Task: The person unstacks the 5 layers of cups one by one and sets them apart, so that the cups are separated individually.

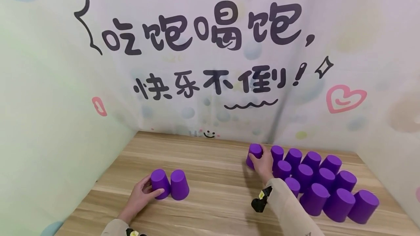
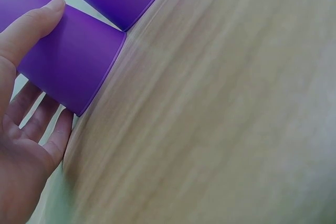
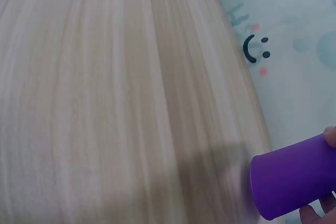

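Observation:
On the left of the table, my left hand point(image 1: 138, 195) grips an upside-down purple cup point(image 1: 159, 182) from its left side. Its thumb lies across the near side, as the left wrist view also shows on the cup point(image 2: 73, 51). A second inverted purple cup point(image 1: 179, 185) stands right beside it. My right hand point(image 1: 265, 164) holds another upside-down purple cup point(image 1: 254, 151) at the back, at the left end of a group. In the right wrist view, only fingertips show around that cup point(image 3: 294, 177).
Several inverted purple cups point(image 1: 339, 203) stand in rows on the right of the wooden table point(image 1: 210, 207), some partly hidden by my right forearm. A printed cloth wall point(image 1: 210, 119) rises along the table's back edge. Pale walls flank both sides.

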The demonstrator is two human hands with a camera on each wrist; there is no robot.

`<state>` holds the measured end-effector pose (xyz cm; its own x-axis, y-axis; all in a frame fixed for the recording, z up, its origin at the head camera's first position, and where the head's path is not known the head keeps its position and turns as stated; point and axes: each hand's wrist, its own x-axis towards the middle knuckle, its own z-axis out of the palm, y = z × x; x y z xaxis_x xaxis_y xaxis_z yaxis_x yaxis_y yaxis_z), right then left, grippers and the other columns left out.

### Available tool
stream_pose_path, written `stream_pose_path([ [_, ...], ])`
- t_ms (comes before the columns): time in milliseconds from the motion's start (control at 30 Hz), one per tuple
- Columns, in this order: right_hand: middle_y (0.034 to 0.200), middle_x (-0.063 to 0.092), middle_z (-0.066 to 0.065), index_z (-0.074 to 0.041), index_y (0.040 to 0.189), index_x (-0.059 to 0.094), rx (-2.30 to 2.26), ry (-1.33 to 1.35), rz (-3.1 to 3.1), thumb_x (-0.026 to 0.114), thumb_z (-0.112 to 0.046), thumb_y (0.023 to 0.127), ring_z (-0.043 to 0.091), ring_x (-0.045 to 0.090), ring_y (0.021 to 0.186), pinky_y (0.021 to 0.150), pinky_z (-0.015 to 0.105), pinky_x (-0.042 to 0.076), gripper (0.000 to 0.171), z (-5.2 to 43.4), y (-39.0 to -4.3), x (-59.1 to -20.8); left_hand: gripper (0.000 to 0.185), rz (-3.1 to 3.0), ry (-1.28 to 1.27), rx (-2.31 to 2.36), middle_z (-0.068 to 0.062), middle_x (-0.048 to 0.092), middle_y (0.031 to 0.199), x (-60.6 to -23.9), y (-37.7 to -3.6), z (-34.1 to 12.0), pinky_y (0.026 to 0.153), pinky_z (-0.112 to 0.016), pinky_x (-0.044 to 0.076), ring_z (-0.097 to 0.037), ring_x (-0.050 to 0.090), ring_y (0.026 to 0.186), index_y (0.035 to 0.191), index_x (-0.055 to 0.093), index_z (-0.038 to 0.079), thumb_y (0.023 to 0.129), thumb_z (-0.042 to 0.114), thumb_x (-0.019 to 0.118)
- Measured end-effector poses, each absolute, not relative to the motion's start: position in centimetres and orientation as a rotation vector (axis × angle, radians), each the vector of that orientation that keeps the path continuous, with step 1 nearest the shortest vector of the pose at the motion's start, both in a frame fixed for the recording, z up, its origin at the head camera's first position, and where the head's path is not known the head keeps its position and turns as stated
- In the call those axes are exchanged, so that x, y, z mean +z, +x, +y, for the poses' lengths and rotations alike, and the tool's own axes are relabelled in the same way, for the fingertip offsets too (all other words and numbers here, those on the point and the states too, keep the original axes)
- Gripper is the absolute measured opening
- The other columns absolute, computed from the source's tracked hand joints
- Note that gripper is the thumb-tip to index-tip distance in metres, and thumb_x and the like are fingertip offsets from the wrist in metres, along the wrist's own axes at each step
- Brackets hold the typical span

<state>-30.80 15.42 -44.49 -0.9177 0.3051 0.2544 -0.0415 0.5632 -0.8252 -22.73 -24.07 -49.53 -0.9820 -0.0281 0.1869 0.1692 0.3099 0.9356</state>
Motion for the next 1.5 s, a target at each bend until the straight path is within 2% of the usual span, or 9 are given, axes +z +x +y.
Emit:
stream_pose_path([
  [267,0.117,0.046,0.031,0.01,0.121,0.042,1.268,-0.248,-2.4,0.063,-0.009,0.079,0.041,0.042,0.109,0.094,0.049,0.035,0.051,15.95,-30.75,-45.44,0.063,-2.401,-0.129,-1.764,-0.026,0.049,0.119,-49.42,-22.66,-24.07,0.088,-0.033,0.045,-0.035,0.048,0.108,0.126,0.041,-0.007,0.073,0.005,0.071],
  [500,0.118,0.045,0.03,0.009,0.122,0.042,1.275,-0.294,-2.396,0.063,-0.01,0.08,0.041,0.041,0.11,0.094,0.049,0.033,0.051,16.03,-30.89,-45.48,0.062,-2.403,-0.135,-1.759,-0.027,0.049,0.119,-49.06,-22.54,-23.9,0.087,-0.03,0.045,-0.033,0.048,0.108,0.126,0.041,-0.008,0.073,0.005,0.071],
  [667,0.114,0.046,0.032,0.009,0.12,0.043,1.234,-0.335,-2.385,0.062,-0.009,0.08,0.043,0.041,0.108,0.094,0.05,0.033,0.048,15.83,-30.75,-45.26,0.061,-2.395,-0.14,-1.773,-0.027,0.049,0.118,-48.92,-22.47,-23.79,0.087,-0.033,0.046,-0.034,0.048,0.107,0.125,0.041,-0.009,0.074,0.003,0.07],
  [733,0.114,0.046,0.032,0.01,0.119,0.044,1.223,-0.352,-2.375,0.062,-0.009,0.08,0.043,0.041,0.107,0.094,0.05,0.033,0.048,15.79,-30.72,-45.24,0.061,-2.389,-0.144,-1.775,-0.028,0.049,0.117,-48.88,-22.45,-23.76,0.087,-0.034,0.046,-0.031,0.05,0.106,0.125,0.041,-0.01,0.073,0.003,0.07],
  [900,0.113,0.047,0.032,0.01,0.119,0.045,1.203,-0.374,-2.357,0.063,-0.009,0.079,0.043,0.042,0.107,0.094,0.049,0.033,0.048,15.7,-30.78,-45.34,0.061,-2.374,-0.137,-1.778,-0.027,0.05,0.116,-48.85,-22.37,-23.78,0.086,-0.032,0.046,-0.012,0.051,0.099,0.125,0.042,-0.01,0.072,0.001,0.071],
  [967,0.113,0.047,0.032,0.01,0.119,0.044,1.198,-0.381,-2.358,0.063,-0.009,0.079,0.044,0.042,0.107,0.094,0.049,0.033,0.048,15.68,-30.82,-45.41,0.061,-2.374,-0.135,-1.779,-0.027,0.05,0.116,-48.89,-22.37,-23.8,0.086,-0.032,0.046,-0.009,0.051,0.098,0.125,0.042,-0.01,0.072,0.001,0.071],
  [1200,0.115,0.048,0.03,0.007,0.12,0.045,1.19,-0.419,-2.367,0.064,-0.013,0.079,0.042,0.043,0.108,0.094,0.048,0.034,0.05,15.72,-30.8,-45.35,0.061,-2.383,-0.139,-1.783,-0.026,0.05,0.116,-49.03,-22.54,-23.86,0.086,-0.032,0.047,-0.029,0.05,0.105,0.125,0.042,-0.009,0.073,0.002,0.07],
  [1500,0.118,0.049,0.026,0.003,0.124,0.044,1.182,-0.407,-2.386,0.068,-0.018,0.077,0.039,0.044,0.109,0.092,0.048,0.035,0.057,16.11,-30.72,-45.09,0.062,-2.381,-0.118,-1.789,-0.027,0.05,0.116,-49.18,-22.59,-23.91,0.086,-0.032,0.047,-0.034,0.05,0.105,0.125,0.042,-0.008,0.072,0.003,0.071],
])
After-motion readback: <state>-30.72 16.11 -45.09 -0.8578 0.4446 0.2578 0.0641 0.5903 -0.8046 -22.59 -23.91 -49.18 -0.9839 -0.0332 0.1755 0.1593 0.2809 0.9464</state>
